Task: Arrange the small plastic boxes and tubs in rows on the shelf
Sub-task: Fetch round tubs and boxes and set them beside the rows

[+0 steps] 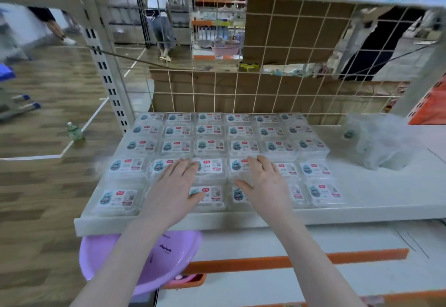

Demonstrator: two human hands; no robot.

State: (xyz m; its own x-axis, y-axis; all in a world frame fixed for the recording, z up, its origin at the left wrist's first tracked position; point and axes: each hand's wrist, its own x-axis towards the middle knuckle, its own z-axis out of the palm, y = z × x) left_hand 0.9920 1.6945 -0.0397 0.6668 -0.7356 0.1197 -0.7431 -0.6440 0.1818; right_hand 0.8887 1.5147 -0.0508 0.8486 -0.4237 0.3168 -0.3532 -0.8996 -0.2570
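Boxes: small clear plastic boxes (209, 146) with white printed labels, flat and rectangular, laid in a tidy grid of rows on the left part of the shelf.
Shelf: pale, smooth metal shelf board (391, 193) backed by a cream wire grid panel (277, 89).
Left hand: left hand (175, 186) lies palm down, fingers straight and together, flat on boxes in the two nearest rows; grips nothing.
Right hand: right hand (264, 183) likewise flat, thumb spread, pressing on boxes just right of the left hand.
Bag: crumpled clear plastic bag (376, 141) on the shelf's far right.
Basin: glossy lilac plastic basin (173, 253) below the shelf's near edge.
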